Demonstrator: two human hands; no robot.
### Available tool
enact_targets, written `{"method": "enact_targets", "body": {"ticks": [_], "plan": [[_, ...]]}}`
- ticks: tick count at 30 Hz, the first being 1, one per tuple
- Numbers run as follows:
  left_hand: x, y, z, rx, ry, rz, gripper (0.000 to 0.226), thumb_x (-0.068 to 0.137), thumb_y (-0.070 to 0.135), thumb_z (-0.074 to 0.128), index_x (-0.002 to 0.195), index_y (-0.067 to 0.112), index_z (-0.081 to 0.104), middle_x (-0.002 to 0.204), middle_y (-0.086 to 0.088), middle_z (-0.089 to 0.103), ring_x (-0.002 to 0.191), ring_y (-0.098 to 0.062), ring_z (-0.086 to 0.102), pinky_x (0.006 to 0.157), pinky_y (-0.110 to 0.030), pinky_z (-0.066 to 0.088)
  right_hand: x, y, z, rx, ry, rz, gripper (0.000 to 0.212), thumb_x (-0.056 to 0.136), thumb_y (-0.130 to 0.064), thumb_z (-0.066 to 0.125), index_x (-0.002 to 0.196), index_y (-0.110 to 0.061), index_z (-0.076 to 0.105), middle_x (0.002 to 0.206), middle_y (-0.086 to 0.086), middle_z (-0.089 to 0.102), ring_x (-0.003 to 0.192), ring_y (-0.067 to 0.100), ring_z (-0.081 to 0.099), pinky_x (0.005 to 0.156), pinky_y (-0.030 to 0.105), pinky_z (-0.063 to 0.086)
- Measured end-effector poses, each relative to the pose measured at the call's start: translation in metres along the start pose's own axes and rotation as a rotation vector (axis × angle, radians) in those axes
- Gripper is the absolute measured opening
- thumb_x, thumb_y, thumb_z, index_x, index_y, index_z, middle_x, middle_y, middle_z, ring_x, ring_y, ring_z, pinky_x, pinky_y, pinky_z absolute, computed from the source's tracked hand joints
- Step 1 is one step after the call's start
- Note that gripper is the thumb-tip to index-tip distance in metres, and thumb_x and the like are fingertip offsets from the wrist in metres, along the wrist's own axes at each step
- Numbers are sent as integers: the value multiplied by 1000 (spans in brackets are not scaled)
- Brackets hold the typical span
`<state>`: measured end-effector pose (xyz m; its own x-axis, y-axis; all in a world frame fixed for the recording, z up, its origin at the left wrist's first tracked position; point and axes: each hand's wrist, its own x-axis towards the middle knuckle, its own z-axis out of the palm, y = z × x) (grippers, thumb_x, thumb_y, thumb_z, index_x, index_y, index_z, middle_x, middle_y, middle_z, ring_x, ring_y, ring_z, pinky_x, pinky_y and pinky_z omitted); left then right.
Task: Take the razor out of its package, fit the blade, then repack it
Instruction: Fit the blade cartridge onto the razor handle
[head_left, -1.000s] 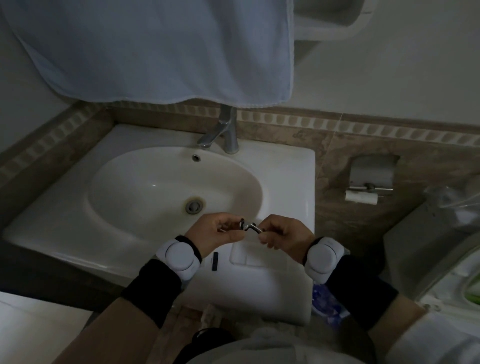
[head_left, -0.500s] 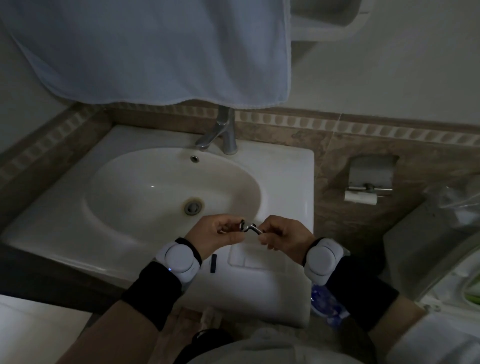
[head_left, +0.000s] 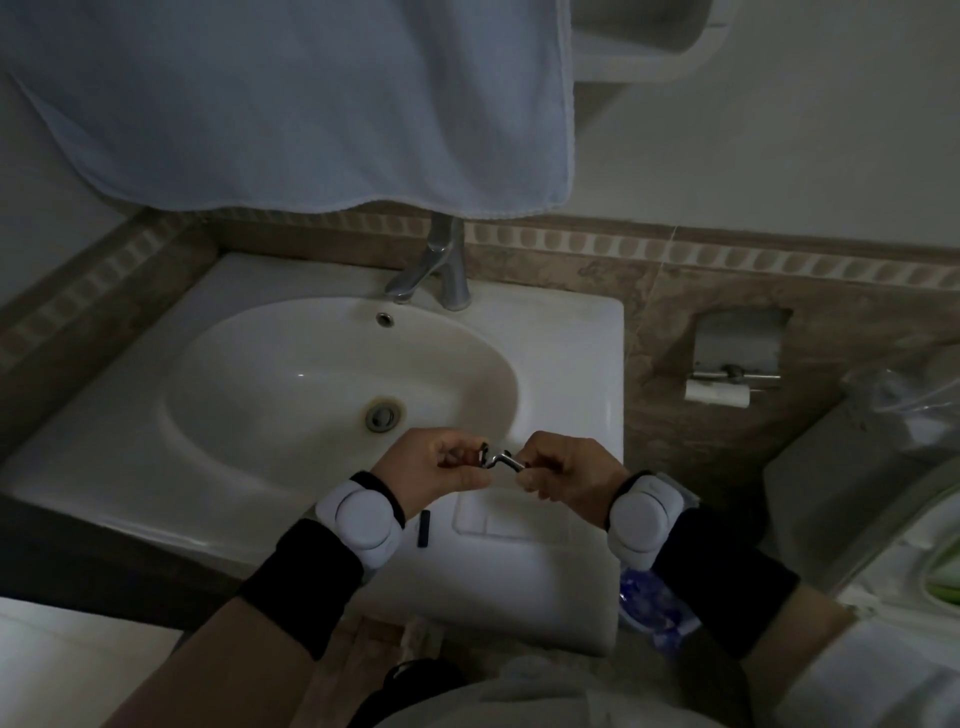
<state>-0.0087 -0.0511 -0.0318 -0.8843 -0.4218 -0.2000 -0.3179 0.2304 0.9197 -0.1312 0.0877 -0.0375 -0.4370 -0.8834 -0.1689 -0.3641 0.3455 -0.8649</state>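
My right hand (head_left: 563, 470) grips the silver razor handle (head_left: 506, 460), whose neck points left. My left hand (head_left: 434, 467) pinches the small dark blade head (head_left: 483, 457) right at the tip of that handle; whether the two are joined is too small to tell. Both hands hover over the front right rim of the white sink (head_left: 571, 332). A small dark strip (head_left: 423, 527) lies on the sink's front ledge below my left wrist. A clear flat package (head_left: 498, 512) rests on the ledge under my hands.
A chrome tap (head_left: 441, 270) stands at the back of the basin. A pale blue towel (head_left: 311, 104) hangs above it. A toilet roll holder (head_left: 727, 374) is on the tiled wall at the right. A blue patterned bag (head_left: 649, 608) sits below my right wrist.
Both hands stay close together over the sink's rim, with only slight finger shifts around the razor head.
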Motion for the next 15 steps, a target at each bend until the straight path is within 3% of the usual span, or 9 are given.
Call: {"method": "enact_targets", "body": {"ticks": [3, 6, 11, 15], "plan": [[0, 0, 0, -2, 6, 0, 25, 71, 0, 69, 90, 16, 65, 88, -6, 63, 82, -14, 58, 74, -11, 48, -1, 0, -1, 31, -4, -12, 25, 81, -5, 59, 65, -23, 52, 58, -9, 52, 47, -4, 51, 51, 4, 40], [-1, 2, -1, -40, 19, -4, 38, 73, -1, 65, 109, 7, 59, 96, -7, 62, 84, -9, 59, 72, -6, 48, -3, -2, -4, 110, -1, -21, 32, 82, -2, 58, 64, -28, 52, 57, -8, 53, 42, -8, 51, 48, 4, 41], [-2, 4, 0, -126, 37, -2, 42, 75, -6, 61, 114, 6, 54, 90, -1, 61, 66, 12, 60, 64, -3, 47, -4, -5, -6, 124, -11, -25, 26, 83, -2, 57, 69, -23, 53, 61, -6, 55, 44, -9, 51, 50, 5, 42], [-2, 6, -2, -92, 30, -5, 40, 75, -4, 62, 114, 3, 56, 97, -6, 61, 76, 0, 59, 66, -4, 49, -3, -6, -7, 111, -6, -28, 29, 83, -2, 57, 66, -25, 52, 60, -6, 55, 43, -9, 51, 50, 5, 42]]}}
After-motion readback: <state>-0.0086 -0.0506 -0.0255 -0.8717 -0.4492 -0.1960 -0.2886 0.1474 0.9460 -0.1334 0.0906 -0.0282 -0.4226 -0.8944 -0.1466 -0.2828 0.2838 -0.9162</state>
